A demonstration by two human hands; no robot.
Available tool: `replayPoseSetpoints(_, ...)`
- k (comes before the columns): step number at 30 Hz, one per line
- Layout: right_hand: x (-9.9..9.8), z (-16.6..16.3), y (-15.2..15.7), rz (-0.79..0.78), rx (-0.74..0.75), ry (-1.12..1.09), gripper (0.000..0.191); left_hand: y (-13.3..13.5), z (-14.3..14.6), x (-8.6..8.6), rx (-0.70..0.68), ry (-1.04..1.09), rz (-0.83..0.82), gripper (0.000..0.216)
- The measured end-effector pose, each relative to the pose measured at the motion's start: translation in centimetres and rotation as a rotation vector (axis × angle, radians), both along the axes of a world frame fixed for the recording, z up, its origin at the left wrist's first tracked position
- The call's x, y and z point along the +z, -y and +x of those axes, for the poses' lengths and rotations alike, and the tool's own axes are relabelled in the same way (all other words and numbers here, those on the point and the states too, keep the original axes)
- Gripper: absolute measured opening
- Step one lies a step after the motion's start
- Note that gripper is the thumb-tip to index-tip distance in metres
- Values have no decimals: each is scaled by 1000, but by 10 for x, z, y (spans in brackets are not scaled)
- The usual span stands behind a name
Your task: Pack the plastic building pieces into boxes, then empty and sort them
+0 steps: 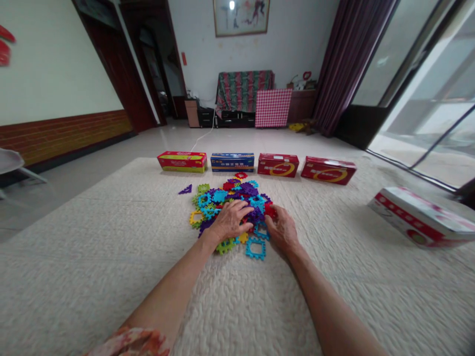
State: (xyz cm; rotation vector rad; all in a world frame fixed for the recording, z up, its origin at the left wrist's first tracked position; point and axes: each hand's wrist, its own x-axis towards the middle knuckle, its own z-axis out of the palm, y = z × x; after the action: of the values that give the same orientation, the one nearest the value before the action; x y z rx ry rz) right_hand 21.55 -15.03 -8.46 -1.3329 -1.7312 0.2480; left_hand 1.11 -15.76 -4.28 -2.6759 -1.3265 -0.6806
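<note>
A pile of flat plastic puzzle pieces in purple, blue, green, yellow and red lies on a cream quilted mat. My left hand rests palm down on the near side of the pile, fingers spread over purple and blue pieces. My right hand sits at the pile's right edge, its fingers curled against a red piece. A blue square frame piece lies just in front of both hands. A lone purple piece lies apart to the left.
Four flat boxes stand in a row behind the pile: a red-yellow one, a blue one, and two red ones. A larger white-red box lies at the right. Tiled floor, a covered cabinet and glass doors surround the mat.
</note>
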Motion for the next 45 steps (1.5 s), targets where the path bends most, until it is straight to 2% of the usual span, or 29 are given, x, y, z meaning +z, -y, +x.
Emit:
replayPoseSetpoints(5,6,-1,5,-3,153,-74,29,-8,-5,-2,19,73,17,28)
replayPoseSetpoints(9,7,-2,7,-3,167,-84,30,-15,-12,3,113,206,9,22)
replayPoseSetpoints(15,8,-2,7,-12,171,-71,31,-21,-28,7,363,442,-97,35)
replayPoseSetpoints(18,9,-2,8,-14,173,-66,31,-25,-35,3,426,452,-51,40)
replayPoseSetpoints(21,9,-2,8,-7,179,-84,31,-26,-39,5,393,425,81,43)
replayPoseSetpoints(23,9,-2,7,-9,182,-99,30,-23,-39,13,346,397,97,33)
replayPoseSetpoints(26,9,-3,7,-9,178,-96,29,-14,-40,31,218,312,-42,16)
replayPoseSetpoints(30,9,-3,7,-5,187,-92,28,-4,-40,44,33,90,-167,25)
replayPoseSetpoints(34,9,-3,7,-11,189,-88,27,2,-35,38,71,-98,-194,32)
replayPoseSetpoints(38,8,-3,7,-17,197,-97,27,6,-26,31,151,-198,-160,22)
replayPoseSetpoints(42,8,-3,7,-9,200,-93,28,4,-25,27,155,-184,-151,10)
replayPoseSetpoints(45,8,-3,6,-2,193,-86,29,-1,-30,30,115,-125,-170,9)
